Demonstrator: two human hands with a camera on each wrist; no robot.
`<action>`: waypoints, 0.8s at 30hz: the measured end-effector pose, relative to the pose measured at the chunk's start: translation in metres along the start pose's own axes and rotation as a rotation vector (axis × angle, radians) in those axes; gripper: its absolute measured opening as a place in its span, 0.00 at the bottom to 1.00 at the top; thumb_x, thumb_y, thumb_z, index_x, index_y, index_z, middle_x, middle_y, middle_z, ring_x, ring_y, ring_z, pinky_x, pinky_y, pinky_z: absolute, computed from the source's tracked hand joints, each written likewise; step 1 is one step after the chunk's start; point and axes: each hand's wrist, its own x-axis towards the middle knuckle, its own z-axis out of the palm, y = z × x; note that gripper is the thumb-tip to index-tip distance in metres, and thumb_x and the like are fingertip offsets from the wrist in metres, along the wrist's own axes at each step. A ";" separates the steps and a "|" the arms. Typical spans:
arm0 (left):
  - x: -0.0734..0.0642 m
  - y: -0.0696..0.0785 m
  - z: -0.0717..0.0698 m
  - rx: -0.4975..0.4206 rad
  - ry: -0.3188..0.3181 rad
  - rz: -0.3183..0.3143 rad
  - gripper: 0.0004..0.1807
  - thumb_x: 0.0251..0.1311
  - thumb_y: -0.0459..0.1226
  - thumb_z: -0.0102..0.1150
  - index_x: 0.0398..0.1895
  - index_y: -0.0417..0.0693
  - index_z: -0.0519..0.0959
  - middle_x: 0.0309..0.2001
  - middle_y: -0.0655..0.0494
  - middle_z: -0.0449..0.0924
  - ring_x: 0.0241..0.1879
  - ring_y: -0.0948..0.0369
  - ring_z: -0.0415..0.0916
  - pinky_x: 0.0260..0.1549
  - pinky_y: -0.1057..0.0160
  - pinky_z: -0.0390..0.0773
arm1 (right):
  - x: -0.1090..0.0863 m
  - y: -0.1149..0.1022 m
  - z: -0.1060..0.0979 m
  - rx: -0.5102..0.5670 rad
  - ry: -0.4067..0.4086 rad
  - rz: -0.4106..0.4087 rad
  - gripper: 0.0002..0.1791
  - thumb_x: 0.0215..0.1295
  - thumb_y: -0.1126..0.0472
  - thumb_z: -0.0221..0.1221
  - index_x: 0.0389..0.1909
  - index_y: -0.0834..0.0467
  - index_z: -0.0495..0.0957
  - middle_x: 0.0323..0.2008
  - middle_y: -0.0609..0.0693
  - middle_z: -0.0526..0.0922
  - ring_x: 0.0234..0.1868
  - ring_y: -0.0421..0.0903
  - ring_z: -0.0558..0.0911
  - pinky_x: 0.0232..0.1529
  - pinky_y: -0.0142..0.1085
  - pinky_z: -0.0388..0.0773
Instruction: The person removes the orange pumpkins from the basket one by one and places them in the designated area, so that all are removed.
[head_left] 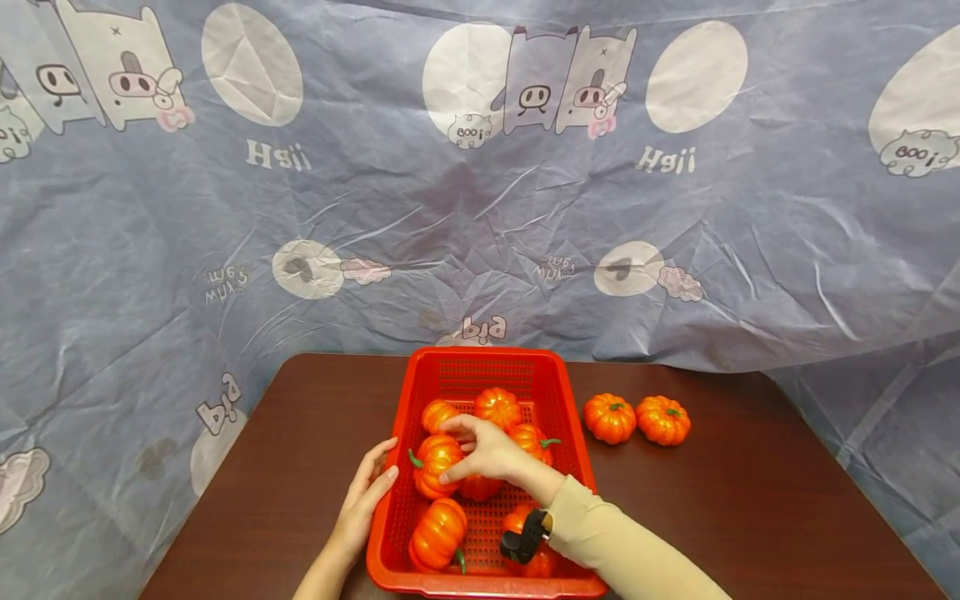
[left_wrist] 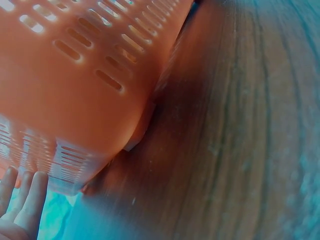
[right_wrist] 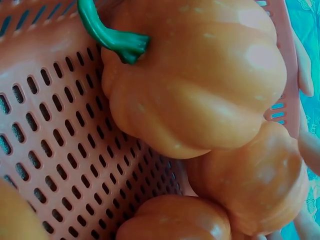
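Note:
A red plastic basket (head_left: pixel 576 433) with slotted walls stands on the table, with several glossy orange toy pumpkins inside. My right hand (head_left: pixel 491 450) reaches into it and holds a pumpkin (head_left: pixel 435 467) near the left wall, thumb on its near side and fingers at its far side. Its green stem points left. My left hand (head_left: pixel 362 504) rests against the left rim. In the left wrist view its straight fingers (left_wrist: pixel 34 197) lie along the outer wall. Closer to the front, another pumpkin (head_left: pixel 438 533) lies tilted on its side; a green-stemmed pumpkin (right_wrist: pixel 200 75) fills the right wrist view.
Two more pumpkins, one (head_left: pixel 610 418) beside the other (head_left: pixel 663 420), sit on the dark brown table (head_left: pixel 720 517) right of the basket. A grey-blue cartoon-print cloth (head_left: pixel 480 208) hangs behind the table. Under my right wrist a black strapped device (head_left: pixel 523 540) overlaps a front pumpkin.

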 end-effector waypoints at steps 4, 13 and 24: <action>0.000 -0.001 -0.001 -0.013 -0.012 0.010 0.23 0.69 0.35 0.43 0.66 0.46 0.60 0.62 0.41 0.62 0.55 0.61 0.68 0.48 0.63 0.73 | -0.001 0.000 0.000 -0.045 0.003 0.020 0.36 0.38 0.68 0.74 0.54 0.63 0.73 0.53 0.55 0.76 0.50 0.54 0.76 0.52 0.45 0.72; 0.000 0.000 0.000 -0.014 -0.013 0.016 0.23 0.69 0.35 0.43 0.67 0.46 0.60 0.61 0.41 0.63 0.54 0.60 0.69 0.48 0.63 0.74 | -0.003 -0.004 -0.003 -0.098 0.022 0.046 0.35 0.39 0.65 0.74 0.53 0.64 0.74 0.51 0.56 0.78 0.44 0.53 0.79 0.46 0.40 0.76; -0.001 0.000 0.000 -0.045 -0.035 0.030 0.23 0.70 0.35 0.42 0.67 0.44 0.59 0.61 0.38 0.61 0.54 0.58 0.69 0.47 0.61 0.74 | -0.004 -0.007 -0.013 0.026 0.014 0.059 0.36 0.41 0.66 0.72 0.56 0.66 0.71 0.49 0.58 0.77 0.47 0.53 0.78 0.47 0.40 0.76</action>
